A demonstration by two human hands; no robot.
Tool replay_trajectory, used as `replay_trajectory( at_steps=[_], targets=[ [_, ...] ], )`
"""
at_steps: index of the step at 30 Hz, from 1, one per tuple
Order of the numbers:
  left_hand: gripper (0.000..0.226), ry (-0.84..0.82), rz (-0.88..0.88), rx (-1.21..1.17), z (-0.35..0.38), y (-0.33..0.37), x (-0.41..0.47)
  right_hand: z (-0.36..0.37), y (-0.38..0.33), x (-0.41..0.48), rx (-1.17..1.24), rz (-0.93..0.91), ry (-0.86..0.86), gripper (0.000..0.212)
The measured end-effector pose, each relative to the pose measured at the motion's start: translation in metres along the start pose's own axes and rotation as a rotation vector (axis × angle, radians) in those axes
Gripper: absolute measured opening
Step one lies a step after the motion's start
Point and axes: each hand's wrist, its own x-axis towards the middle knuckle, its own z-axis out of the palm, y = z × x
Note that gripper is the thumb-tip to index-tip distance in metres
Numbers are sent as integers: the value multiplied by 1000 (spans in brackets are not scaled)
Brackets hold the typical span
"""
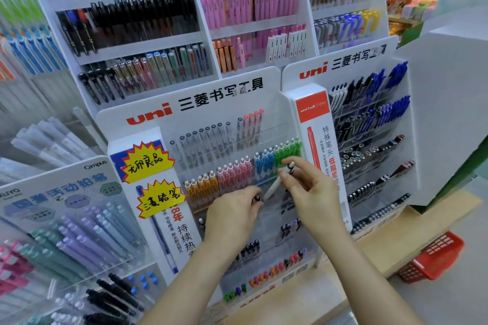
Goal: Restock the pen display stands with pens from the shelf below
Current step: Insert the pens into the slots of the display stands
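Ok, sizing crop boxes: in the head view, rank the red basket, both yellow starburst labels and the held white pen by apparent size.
1. red basket.
2. upper starburst label and lower starburst label: alike, not ranked.
3. white pen, in the right hand.

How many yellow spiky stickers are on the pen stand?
2. One yellow spiky sticker is on the left side of the middle uni stand, and the second sticker is right below it. None seem hidden.
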Motion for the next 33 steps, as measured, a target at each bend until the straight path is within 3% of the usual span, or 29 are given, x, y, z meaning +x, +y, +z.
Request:
replay_trajectory(
  at_steps=[6, 10, 12, 22, 26, 33],
  targets=[
    [25, 45, -41, -180, 5, -7, 1, 8, 13, -5, -118, 67, -110, 22],
    [30, 54, -25, -528, -7, -1, 4, 11, 16, -6, -107, 82, -115, 17],
    [30, 11, -9, -592, -11, 2, 7, 11, 18, -4, -58, 129, -102, 9],
    [13, 14, 108, -428, -7, -3, 15, 2, 15, -3, -108, 203, -292, 25],
    [15, 23, 127, -187, 2, -5, 18, 2, 15, -7, -118, 256, -295, 31],
    [21, -39, 88, 0, 8, -1, 18, -8, 13, -16, -141, 255, -226, 34]
  ],
)
